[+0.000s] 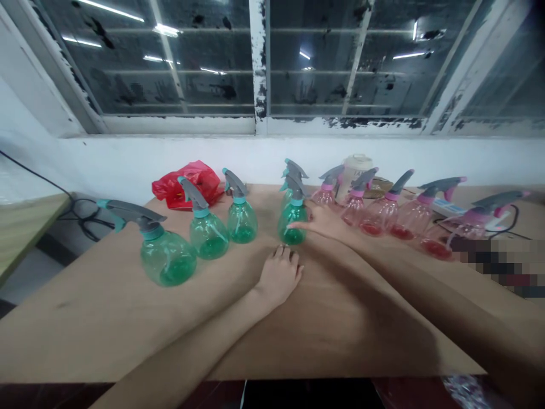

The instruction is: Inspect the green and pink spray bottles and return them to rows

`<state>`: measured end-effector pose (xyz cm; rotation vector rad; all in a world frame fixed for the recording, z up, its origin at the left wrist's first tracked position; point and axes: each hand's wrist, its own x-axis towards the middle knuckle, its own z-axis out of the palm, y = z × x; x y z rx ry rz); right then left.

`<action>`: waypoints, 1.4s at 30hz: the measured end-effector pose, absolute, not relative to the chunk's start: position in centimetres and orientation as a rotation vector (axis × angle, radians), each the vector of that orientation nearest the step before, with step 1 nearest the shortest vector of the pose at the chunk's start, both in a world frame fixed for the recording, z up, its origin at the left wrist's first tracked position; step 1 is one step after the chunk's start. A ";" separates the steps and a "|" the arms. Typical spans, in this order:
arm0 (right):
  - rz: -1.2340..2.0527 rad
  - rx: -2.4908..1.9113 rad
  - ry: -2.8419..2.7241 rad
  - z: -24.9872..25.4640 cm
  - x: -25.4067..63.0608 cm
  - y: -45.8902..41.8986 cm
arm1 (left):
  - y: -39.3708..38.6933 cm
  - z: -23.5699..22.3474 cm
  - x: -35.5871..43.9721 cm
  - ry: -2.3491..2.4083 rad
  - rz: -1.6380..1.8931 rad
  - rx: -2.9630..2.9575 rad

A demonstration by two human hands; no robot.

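Observation:
A green spray bottle (292, 224) with a grey trigger head stands upright near the middle of the table. My right hand (323, 221) is closed around its right side, the thumb lying across the front. Just behind it, mostly hidden, shows the head of another green spray bottle (294, 168). My left hand (279, 275) rests palm down on the wood in front of the held bottle, holding nothing, its fingers loosely bent and slightly apart. To the left stand three more green spray bottles, a near one (168, 258), a middle one (208, 236) and a far one (242, 221).
Several pink spray bottles (381, 213) form a slanting row on the right, each with some liquid. A red plastic bag (187, 184) lies at the back left. Behind the pink row is a whitish container (356, 170). The wooden table (106, 335) meets a wall under windows.

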<state>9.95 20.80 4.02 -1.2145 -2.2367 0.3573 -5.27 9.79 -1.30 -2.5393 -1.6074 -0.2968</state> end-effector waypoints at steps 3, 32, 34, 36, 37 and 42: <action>0.363 -1.214 -2.242 4.0 7.9 22.0 | 9.6 -1.0 -5.4 -1.593 -0.307 -2.567; 0.153 -1.583 -1.769 3.5 6.7 25.3 | 11.6 -2.6 -7.1 -1.655 -1.046 -2.736; 0.187 -1.626 -1.800 3.5 5.9 25.9 | 11.7 -2.6 -7.1 -1.641 -1.070 -2.740; 0.194 -1.670 -1.822 3.4 5.4 26.3 | 11.8 -2.7 -7.0 -1.628 -1.097 -2.745; 0.189 -1.688 -1.831 3.4 5.3 26.4 | 11.9 -2.8 -7.0 -1.623 -1.112 -2.745; 0.132 -1.727 -1.874 3.6 5.9 25.4 | 11.9 -2.9 -6.9 -1.605 -1.184 -2.733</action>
